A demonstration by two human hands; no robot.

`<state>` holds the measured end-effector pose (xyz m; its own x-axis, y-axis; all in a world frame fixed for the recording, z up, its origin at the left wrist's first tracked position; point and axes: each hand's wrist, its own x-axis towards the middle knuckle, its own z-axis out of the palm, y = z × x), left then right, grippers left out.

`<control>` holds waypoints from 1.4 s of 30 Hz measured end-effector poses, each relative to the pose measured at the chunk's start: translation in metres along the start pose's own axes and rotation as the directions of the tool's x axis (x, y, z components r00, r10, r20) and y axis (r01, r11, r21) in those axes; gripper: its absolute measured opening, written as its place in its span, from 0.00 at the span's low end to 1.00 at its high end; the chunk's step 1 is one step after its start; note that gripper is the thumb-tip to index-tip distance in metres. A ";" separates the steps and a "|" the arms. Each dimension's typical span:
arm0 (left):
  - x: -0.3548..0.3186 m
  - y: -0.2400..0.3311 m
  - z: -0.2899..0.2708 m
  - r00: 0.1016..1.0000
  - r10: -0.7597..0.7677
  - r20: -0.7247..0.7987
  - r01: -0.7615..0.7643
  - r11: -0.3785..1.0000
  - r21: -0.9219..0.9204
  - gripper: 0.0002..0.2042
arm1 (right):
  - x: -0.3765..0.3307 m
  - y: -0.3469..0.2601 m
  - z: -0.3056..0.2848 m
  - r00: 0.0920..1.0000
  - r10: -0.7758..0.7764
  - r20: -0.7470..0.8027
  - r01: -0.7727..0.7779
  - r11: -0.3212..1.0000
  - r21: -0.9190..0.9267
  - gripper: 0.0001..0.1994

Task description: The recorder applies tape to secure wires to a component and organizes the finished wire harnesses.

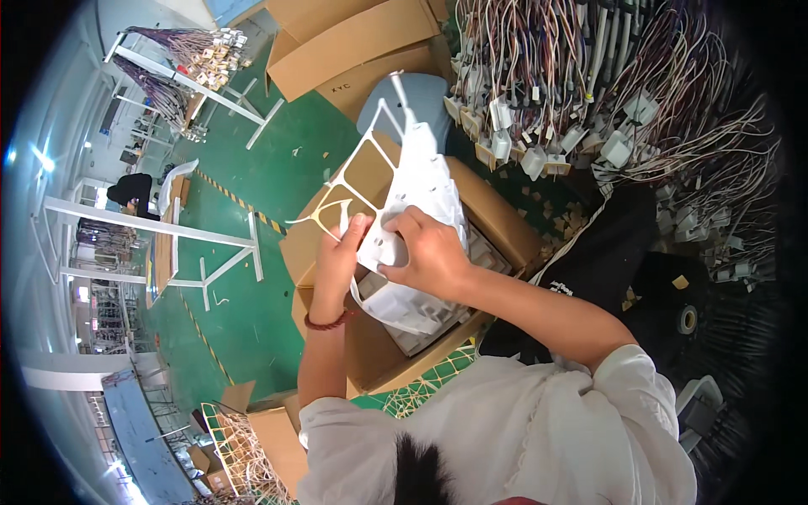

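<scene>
Above an open cardboard box (509,219), both hands hold a long white piece (421,172) with a bumpy surface and small holes. It tilts up and away from me. My left hand (338,257) is closed at its near left edge, thumb up. My right hand (431,257) grips the near right part, with fingers bent and the thumb low. A thin cream-white lattice strip (341,180) with open cells runs along the left side; whether it is joined to the piece I cannot tell. More white parts (408,305) lie in the box below.
Dense bundles of wires with white connectors (534,160) hang at the upper right. A blue-grey stool (427,97) and another carton (358,42) stand beyond the box. White metal frames (151,220) are at left. A carton of cream lattice strips (278,442) sits at lower left.
</scene>
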<state>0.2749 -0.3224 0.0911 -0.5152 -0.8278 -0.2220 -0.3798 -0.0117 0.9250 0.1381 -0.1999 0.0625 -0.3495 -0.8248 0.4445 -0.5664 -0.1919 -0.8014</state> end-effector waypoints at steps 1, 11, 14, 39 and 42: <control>0.002 -0.002 -0.001 1.000 -0.013 0.020 0.014 1.000 -0.016 0.21 | -0.001 0.003 -0.002 1.000 0.012 0.006 -0.013 1.000 0.011 0.26; 0.016 -0.001 0.019 0.993 -0.119 0.016 0.120 0.970 -0.210 0.18 | -0.008 0.005 0.001 0.989 -0.110 0.095 0.113 0.993 -0.030 0.26; 0.025 -0.010 0.019 0.999 0.005 0.040 -0.005 1.000 0.002 0.16 | -0.011 0.007 -0.003 0.988 -0.125 0.090 0.120 0.991 0.057 0.27; -0.013 0.005 0.004 0.924 0.382 0.014 -0.374 0.897 0.235 0.16 | 0.015 0.019 -0.008 0.972 -0.166 0.169 0.155 0.985 0.077 0.25; -0.007 0.002 0.002 0.998 0.041 -0.040 -0.034 0.985 0.169 0.15 | 0.012 0.015 -0.011 0.956 -0.240 0.169 0.249 0.968 -0.035 0.25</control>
<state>0.2764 -0.3156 0.0940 -0.4989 -0.8496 -0.1712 -0.4866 0.1112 0.8665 0.1171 -0.2063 0.0605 -0.0723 -0.8324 0.5494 -0.6614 -0.3723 -0.6511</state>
